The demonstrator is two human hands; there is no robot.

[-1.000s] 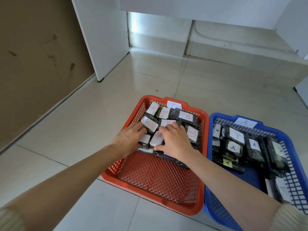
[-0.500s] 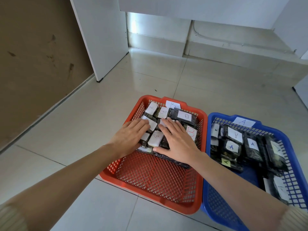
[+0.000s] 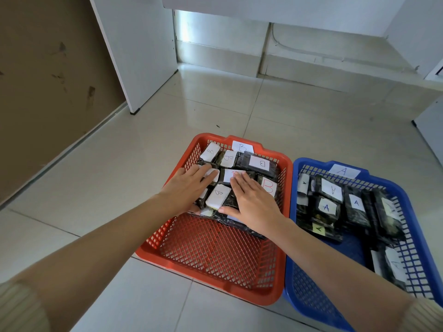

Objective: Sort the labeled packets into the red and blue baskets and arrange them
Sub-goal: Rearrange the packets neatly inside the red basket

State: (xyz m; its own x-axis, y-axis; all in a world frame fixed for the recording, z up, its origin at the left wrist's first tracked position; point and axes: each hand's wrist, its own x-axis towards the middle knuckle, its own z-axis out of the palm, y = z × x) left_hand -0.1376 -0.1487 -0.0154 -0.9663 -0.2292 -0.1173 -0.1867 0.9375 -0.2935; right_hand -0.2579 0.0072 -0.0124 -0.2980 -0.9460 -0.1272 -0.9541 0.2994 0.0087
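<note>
Head view: we have both hands flat, fingers straight, gripping nothing. Left hand (image 3: 189,188) presses the left side of the B packets (image 3: 260,164), right hand (image 3: 251,202) the right side. The pile sits under and just ahead of our fingertips, bunched in the far half of the red basket (image 3: 239,294). One tilted packet (image 3: 218,196) lies between the hands, long axis running away from us, equally near both. A packets (image 3: 332,190) sit in the blue basket (image 3: 311,162) alongside.
</note>
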